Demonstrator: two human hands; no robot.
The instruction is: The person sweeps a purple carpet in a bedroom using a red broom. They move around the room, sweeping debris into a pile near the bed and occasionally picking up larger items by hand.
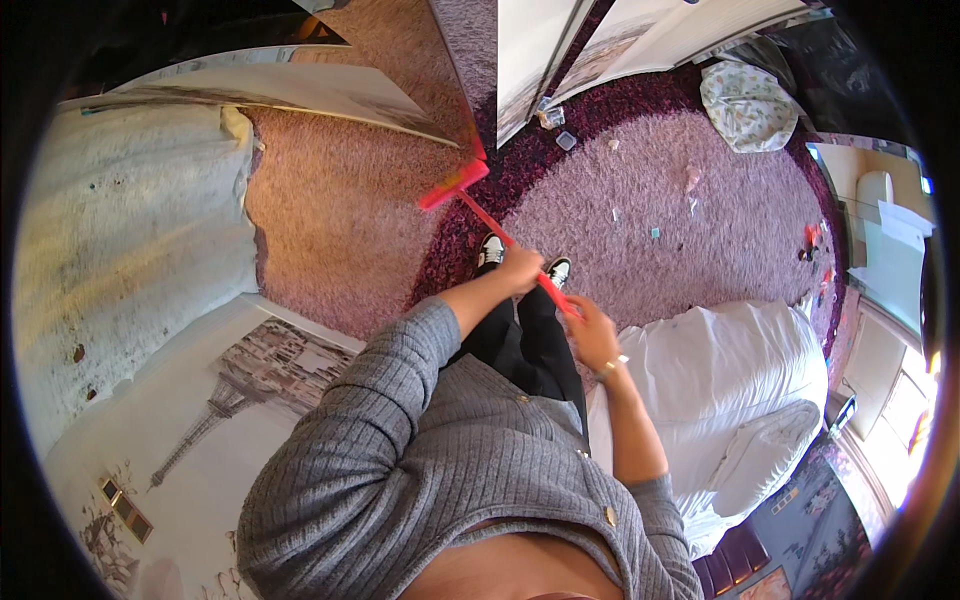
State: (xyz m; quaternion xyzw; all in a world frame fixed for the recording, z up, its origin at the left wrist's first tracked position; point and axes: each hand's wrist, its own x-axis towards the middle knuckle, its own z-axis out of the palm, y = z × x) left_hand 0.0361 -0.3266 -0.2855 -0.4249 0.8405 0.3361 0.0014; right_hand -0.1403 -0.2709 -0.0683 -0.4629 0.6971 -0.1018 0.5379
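A red long-handled broom (456, 185) slants across the middle of the head view, its wide head over the carpet (337, 210) just beyond my shoes. My left hand (523, 271) is closed around the middle of its handle. Nearer to my body, my right hand (594, 330), with a band on the wrist, grips the handle's upper end. Small scraps and wrappers (694, 178) lie scattered on the shaggy pinkish part of the carpet at the right. Whether the broom's head touches the carpet cannot be told.
A bed with a white sheet (705, 367) stands at the right. Wall panels with printed pictures (285, 375) are on the left. A patterned cloth bundle (748, 105), a small square container (565, 140) and a crumpled plastic piece (551, 116) lie on the floor ahead, near a white panel (525, 67).
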